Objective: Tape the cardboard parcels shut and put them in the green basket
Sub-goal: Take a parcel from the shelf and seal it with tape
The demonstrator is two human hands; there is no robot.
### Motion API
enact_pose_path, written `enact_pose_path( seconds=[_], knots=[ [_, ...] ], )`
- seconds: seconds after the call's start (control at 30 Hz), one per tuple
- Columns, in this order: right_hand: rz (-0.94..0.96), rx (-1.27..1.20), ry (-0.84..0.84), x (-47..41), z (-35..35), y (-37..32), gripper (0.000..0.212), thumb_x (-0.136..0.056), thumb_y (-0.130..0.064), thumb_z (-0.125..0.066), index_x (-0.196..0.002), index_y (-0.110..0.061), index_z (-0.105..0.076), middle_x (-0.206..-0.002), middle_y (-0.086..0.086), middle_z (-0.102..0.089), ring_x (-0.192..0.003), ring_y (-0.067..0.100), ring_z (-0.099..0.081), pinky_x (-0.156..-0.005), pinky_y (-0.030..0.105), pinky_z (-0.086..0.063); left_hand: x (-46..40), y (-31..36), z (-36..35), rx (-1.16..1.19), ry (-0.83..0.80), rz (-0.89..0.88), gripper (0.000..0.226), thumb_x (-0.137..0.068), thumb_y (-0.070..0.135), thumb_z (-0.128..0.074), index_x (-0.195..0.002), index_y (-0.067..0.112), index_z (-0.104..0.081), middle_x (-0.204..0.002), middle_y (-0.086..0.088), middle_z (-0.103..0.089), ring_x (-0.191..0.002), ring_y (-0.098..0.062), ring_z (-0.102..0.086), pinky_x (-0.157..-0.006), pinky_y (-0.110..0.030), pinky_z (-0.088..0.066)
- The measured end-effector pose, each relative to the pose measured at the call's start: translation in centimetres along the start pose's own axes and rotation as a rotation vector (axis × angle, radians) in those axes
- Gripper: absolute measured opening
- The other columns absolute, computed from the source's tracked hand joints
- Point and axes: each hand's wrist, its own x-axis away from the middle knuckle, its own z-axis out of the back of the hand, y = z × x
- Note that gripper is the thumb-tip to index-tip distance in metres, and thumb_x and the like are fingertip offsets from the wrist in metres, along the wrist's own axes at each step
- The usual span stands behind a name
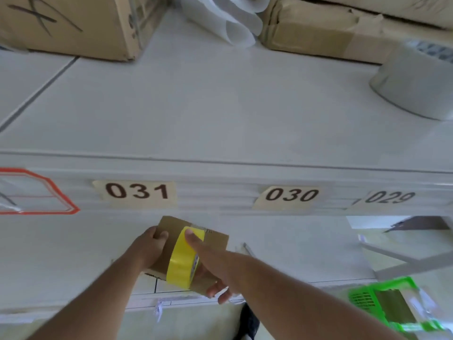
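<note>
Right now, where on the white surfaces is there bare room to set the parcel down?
Bare: the wide upper tabletop, between the cardboard box far left and grey tub right. Also the lower surface left of the left hand. Crowded: the far edge, with paper rolls and wrapped bundles.

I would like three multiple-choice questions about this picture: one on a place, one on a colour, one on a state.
1. Where is the green basket?
A. lower right
B. upper left
C. on the numbered labels

2. What colour is the tape roll?
A. red
B. yellow
C. blue

3. What does the left hand do?
A. hangs idle
B. presses the white table
C. holds the cardboard parcel

Answers:
1 A, it shows at the lower right edge.
2 B, the roll under the right hand is yellow.
3 C, its thumb and fingers clasp the parcel's left side.
</note>
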Motion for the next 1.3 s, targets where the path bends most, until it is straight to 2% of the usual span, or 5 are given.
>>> enact_pose_path(
  seconds=[0.27,0.4,0.57,0.83,1.3],
  knots=[
    [0.020,-0.123,-0.013,-0.5,1.1,1.0,0.101,-0.070,-0.105,-0.031,-0.106,-0.019,-0.071,-0.109,0.000,-0.073,-0.097,0.022,-0.065,-0.092,0.044,-0.053,11.9,5.7,-2.3,0.293,0.110,-0.234,0.041,-0.097,0.067,-0.047,-0.093,0.033,-0.069,-0.086,0.010,-0.072,-0.082,-0.003,-0.064,-0.075,-0.031,-0.043],
    [0.117,-0.388,-0.044,-2.5,4.6,5.7,0.076,-0.082,-0.090,-0.051,-0.103,-0.020,-0.074,-0.091,0.001,-0.071,-0.080,0.024,-0.067,-0.077,0.037,-0.056,13.7,5.3,-3.0,0.392,0.144,-0.141,0.036,-0.093,0.070,-0.056,-0.093,0.036,-0.068,-0.094,0.015,-0.070,-0.089,0.003,-0.061,-0.076,-0.029,-0.042],
    [0.075,0.256,0.658,-9.3,9.2,14.6,0.051,-0.093,-0.055,-0.062,-0.132,-0.023,-0.056,-0.119,0.000,-0.071,-0.109,0.024,-0.067,-0.091,0.033,-0.055,13.7,5.4,-2.6,0.398,0.070,-0.043,0.060,-0.079,0.077,-0.054,-0.103,0.025,-0.073,-0.101,0.004,-0.075,-0.094,-0.016,-0.068,-0.076,-0.031,-0.047],
    [0.074,0.482,0.623,-13.2,8.8,15.7,0.006,-0.094,-0.025,-0.052,-0.098,-0.022,-0.051,-0.114,0.002,-0.064,-0.110,0.026,-0.059,-0.081,0.033,-0.048,12.8,4.3,-3.7,0.529,0.073,0.183,0.127,-0.040,0.108,-0.055,-0.138,0.028,-0.059,-0.130,-0.002,-0.066,-0.122,-0.027,-0.061,-0.112,-0.052,-0.044],
    [0.460,0.018,0.621,-6.9,4.0,7.9,0.014,-0.097,-0.038,-0.052,-0.089,-0.026,-0.047,-0.082,-0.005,-0.064,-0.072,0.015,-0.061,-0.060,0.035,-0.046,12.0,4.4,-1.3,0.323,-0.077,-0.076,0.076,-0.054,0.082,-0.064,-0.093,0.018,-0.080,-0.087,-0.007,-0.079,-0.087,-0.029,-0.075,-0.092,-0.046,-0.056]
  ],
)
